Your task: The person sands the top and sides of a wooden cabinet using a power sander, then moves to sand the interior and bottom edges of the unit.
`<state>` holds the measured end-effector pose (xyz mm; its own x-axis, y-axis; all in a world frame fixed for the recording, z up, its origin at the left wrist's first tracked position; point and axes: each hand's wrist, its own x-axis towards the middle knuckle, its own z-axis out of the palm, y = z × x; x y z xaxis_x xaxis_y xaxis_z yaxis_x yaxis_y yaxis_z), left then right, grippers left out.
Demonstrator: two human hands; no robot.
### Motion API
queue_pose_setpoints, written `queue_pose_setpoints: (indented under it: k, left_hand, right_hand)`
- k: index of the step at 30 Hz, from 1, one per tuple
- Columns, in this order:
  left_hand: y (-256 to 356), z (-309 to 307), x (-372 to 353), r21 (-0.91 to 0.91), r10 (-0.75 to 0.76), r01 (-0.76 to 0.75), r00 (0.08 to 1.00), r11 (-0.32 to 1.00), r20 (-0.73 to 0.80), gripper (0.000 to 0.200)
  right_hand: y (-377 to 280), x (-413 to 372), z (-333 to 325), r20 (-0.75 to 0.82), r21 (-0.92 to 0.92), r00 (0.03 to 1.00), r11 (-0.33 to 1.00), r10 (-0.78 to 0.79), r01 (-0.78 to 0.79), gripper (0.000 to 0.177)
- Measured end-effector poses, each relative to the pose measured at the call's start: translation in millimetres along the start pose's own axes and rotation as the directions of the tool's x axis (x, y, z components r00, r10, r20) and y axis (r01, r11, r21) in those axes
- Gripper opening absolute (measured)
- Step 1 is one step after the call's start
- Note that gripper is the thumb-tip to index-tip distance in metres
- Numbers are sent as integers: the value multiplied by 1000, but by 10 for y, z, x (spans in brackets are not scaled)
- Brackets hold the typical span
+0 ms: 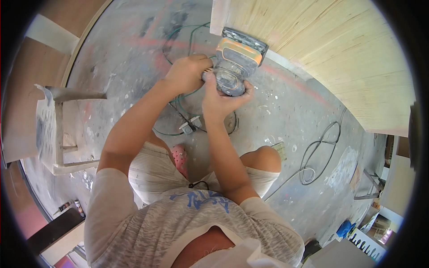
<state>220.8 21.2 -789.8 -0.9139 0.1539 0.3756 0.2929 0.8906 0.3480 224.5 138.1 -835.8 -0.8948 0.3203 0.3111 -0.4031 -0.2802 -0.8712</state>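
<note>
A dusty grey and orange electric sander (239, 57) is held out in front of me, tilted, its flat pad facing away from my body. The pad is close to the lower corner of a pale wood panel (313, 40). My right hand (223, 98) cups the rounded end of the sander, with the thumb on one side and the fingers on the other. On the left side, my left hand (187, 73) is closed around a part of the sander that sticks out there; its fingertips are partly hidden.
Green cable or hose (173, 38) loops over the paint-spotted floor (129, 58). A plug-like connector (191, 125) lies between my knees, and a black cord (308, 174) coils at right. A worn white stool (56, 129) stands at left.
</note>
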Motion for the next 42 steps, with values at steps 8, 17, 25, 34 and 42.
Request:
queue_pose_setpoints:
  k: [8,17,25,34,42]
  left_hand:
    - [314,385,-367,-49,-82,79,995,996,-54,28]
    - [289,-150,-344,-32,-1,-3,994,999,-108,30]
    - [61,-207,-327,119,2,40,942,992,-335,41]
    - [-101,-209,-373,136,53,1,919,991,-391,43]
    - [-8,-472,-300,142,75,-18,912,990,-404,44]
  right_hand:
    - [-123,96,-407,79,3,930,932,360,-361,78]
    - [-395,41,-342,202,-80,961,981,189,-176,74]
    - [-264,28,36,261,33,962,995,82,-93,69]
    - [-163,-126,95,302,-122,953,990,-25,64,67]
    - [-405,-70,231,296,146,948,975,119,-168,76]
